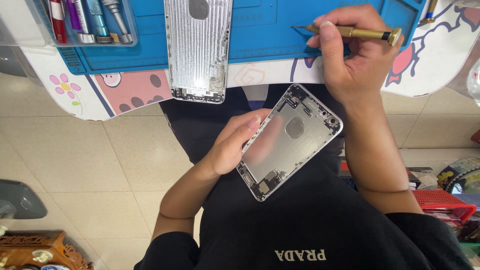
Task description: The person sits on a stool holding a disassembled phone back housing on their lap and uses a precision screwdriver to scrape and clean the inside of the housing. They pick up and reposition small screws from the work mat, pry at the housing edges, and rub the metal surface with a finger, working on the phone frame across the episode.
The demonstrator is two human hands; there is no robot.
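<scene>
My left hand (234,145) grips a silver phone back housing (292,140) by its long left edge. It is held tilted over my lap, with the inner side up and small parts visible at both ends. My right hand (356,67) is raised above it near the table edge, pinching a brass precision screwdriver (361,33). The screwdriver lies level, its thin tip pointing left over the blue work mat (280,35). A second silver housing (198,50) lies flat on the mat, overhanging the table edge.
A clear tray (85,22) holding several screwdriver handles sits at the mat's far left. The table (130,92) has a white cover with cartoon prints. A red basket (442,201) and clutter lie on the tiled floor to the right, and a carved wooden piece (35,250) at bottom left.
</scene>
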